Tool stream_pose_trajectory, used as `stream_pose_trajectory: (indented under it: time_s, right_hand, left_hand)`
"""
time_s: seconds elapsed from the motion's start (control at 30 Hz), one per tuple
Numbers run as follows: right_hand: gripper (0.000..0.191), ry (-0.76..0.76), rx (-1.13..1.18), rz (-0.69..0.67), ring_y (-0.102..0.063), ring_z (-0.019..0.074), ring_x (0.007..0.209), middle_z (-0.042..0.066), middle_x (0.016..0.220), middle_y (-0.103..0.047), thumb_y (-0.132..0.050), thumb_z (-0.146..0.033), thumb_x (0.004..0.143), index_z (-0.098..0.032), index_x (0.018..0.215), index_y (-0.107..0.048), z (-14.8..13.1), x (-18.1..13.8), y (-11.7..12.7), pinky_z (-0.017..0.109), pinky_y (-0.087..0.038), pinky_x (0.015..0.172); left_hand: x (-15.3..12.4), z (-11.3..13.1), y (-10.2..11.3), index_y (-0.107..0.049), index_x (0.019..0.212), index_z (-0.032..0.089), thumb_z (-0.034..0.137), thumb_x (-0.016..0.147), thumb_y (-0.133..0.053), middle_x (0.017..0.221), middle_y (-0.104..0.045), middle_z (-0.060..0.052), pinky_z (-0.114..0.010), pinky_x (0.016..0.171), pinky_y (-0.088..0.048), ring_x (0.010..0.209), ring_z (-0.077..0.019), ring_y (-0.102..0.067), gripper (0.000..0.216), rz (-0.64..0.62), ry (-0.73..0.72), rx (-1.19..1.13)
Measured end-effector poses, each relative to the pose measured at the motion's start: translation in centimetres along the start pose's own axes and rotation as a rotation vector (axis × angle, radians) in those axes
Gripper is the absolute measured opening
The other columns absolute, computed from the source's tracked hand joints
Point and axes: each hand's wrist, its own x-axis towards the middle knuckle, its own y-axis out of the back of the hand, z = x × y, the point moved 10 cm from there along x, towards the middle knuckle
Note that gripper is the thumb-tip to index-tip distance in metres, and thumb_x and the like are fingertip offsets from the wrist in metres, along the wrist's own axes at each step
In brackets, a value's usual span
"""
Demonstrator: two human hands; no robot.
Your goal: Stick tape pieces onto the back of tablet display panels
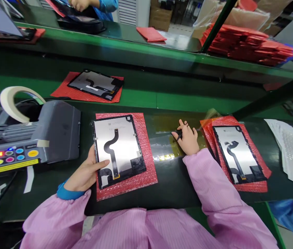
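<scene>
A tablet screen panel [119, 148] lies back-up on a red bubble-wrap sheet [143, 180] in front of me, its black flex cable curving down the middle. My left hand [86, 173] grips the panel's left edge, thumb on top. My right hand [186, 138] rests on a yellowish film sheet [162, 152] to the right, fingers closed on a small black tool [177, 134]. A second panel [237, 154] lies on red bubble wrap at the right.
A grey tape dispenser machine [32, 138] with coloured buttons and a tape roll [14, 100] stands at the left. Another panel on red wrap [95, 84] sits on the green conveyor. A stack of red wraps [247, 45] lies far right. Another person's hands [80, 5] work across the belt.
</scene>
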Motion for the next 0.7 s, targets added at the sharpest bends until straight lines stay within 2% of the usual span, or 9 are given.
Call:
stream_pose_trajectory:
  time_s: [0.07, 0.13, 0.27, 0.33, 0.4, 0.47, 0.53, 0.6, 0.7]
  right_hand:
    - [0.033, 0.001, 0.002, 0.004, -0.041, 0.0338, 0.152, 0.018, 0.15, -0.061, -0.059, -0.038, 0.098, -0.021, 0.126, -0.059, -0.1, 0.0, -0.1, 0.063, -0.023, 0.121]
    - [0.027, 0.0, 0.01, 0.004, -0.043, 0.034, 0.151, 0.017, 0.15, -0.062, -0.061, -0.036, 0.098, -0.022, 0.121, -0.061, -0.3, 0.2, -0.1, 0.063, -0.024, 0.12]
    - [0.024, 0.024, 0.096, 0.07, -0.048, 0.0369, 0.147, 0.018, 0.145, -0.065, -0.063, -0.039, 0.097, -0.022, 0.113, -0.063, -0.5, 0.4, 1.2, 0.063, -0.029, 0.117]
    - [0.029, 0.07, 0.236, 0.185, -0.058, 0.0356, 0.138, 0.019, 0.137, -0.069, -0.058, -0.046, 0.099, -0.021, 0.113, -0.063, -0.7, -0.2, 3.2, 0.059, -0.038, 0.113]
    - [0.036, 0.069, 0.461, 0.305, -0.071, 0.0283, 0.112, 0.014, 0.118, -0.075, -0.048, -0.052, 0.103, -0.022, 0.12, -0.061, -0.2, -1.6, 5.2, 0.048, -0.05, 0.1]
    - [0.04, -0.011, 0.685, 0.342, -0.071, 0.0185, 0.079, 0.005, 0.095, -0.072, -0.041, -0.053, 0.106, -0.024, 0.124, -0.061, 0.6, -3.4, 5.9, 0.035, -0.056, 0.079]
    - [0.035, -0.127, 0.864, 0.291, -0.059, 0.0124, 0.059, -0.002, 0.079, -0.063, -0.046, -0.053, 0.105, -0.025, 0.119, -0.062, 1.1, -5.5, 5.2, 0.026, -0.05, 0.058]
    - [0.027, -0.212, 0.996, 0.195, -0.054, 0.0104, 0.053, -0.005, 0.074, -0.061, -0.057, -0.052, 0.101, -0.025, 0.108, -0.06, 0.7, -7.6, 3.7, 0.021, -0.042, 0.046]
    - [0.03, -0.287, 1.062, 0.042, -0.057, 0.0106, 0.05, -0.003, 0.073, -0.067, -0.067, -0.051, 0.095, -0.024, 0.096, -0.056, -0.5, -10.5, 1.6, 0.019, -0.04, 0.039]
  left_hand:
    - [0.9, 0.3, 0.3, -0.03, 0.16, 0.038, 0.03, 0.062, -0.093, 0.141, -0.068, -0.005, -0.037, 0.086, -0.068, 0.12, -0.0323, -0.072, 0.117, 0.022, -0.014, 0.054]
    - [1.7, 1.0, 0.7, -0.025, 0.162, 0.036, 0.033, 0.07, -0.087, 0.147, -0.063, -0.006, -0.039, 0.094, -0.066, 0.129, -0.0328, -0.067, 0.111, 0.049, -0.102, 0.159]
    - [1.0, 4.1, 0.9, 0.001, 0.166, 0.032, 0.034, 0.091, -0.069, 0.166, -0.037, -0.013, -0.057, 0.123, -0.041, 0.152, -0.0354, -0.042, 0.102, 0.144, -0.553, 0.485]
    - [-0.8, 5.0, -0.1, -0.007, 0.166, 0.031, 0.031, 0.095, -0.064, 0.174, -0.018, -0.015, -0.063, 0.128, -0.028, 0.16, -0.0395, -0.024, 0.091, 0.19, -0.769, 0.756]
    - [-2.5, 4.7, -1.8, -0.02, 0.165, 0.033, 0.028, 0.099, -0.06, 0.177, -0.008, -0.013, -0.067, 0.127, -0.024, 0.162, -0.0431, -0.011, 0.077, 0.169, -0.897, 1.032]
    - [-3.8, 3.4, -3.7, -0.026, 0.165, 0.035, 0.027, 0.103, -0.054, 0.176, -0.015, -0.011, -0.073, 0.125, -0.023, 0.162, -0.0448, -0.009, 0.068, 0.066, -0.966, 1.229]
    - [-4.7, 1.7, -5.3, -0.032, 0.164, 0.036, 0.033, 0.104, -0.052, 0.173, -0.03, -0.01, -0.077, 0.121, -0.024, 0.161, -0.0467, -0.014, 0.063, -0.063, -1.015, 1.368]
    - [-5.1, 0.1, -6.3, -0.044, 0.159, 0.035, 0.04, 0.103, -0.056, 0.168, -0.04, -0.011, -0.08, 0.119, -0.024, 0.158, -0.0497, -0.02, 0.058, -0.122, -1.056, 1.495]
    - [-5.1, -1.0, -7.0, -0.057, 0.151, 0.028, 0.042, 0.102, -0.057, 0.165, -0.044, -0.015, -0.081, 0.118, -0.025, 0.156, -0.0535, -0.024, 0.051, -0.073, -1.098, 1.592]
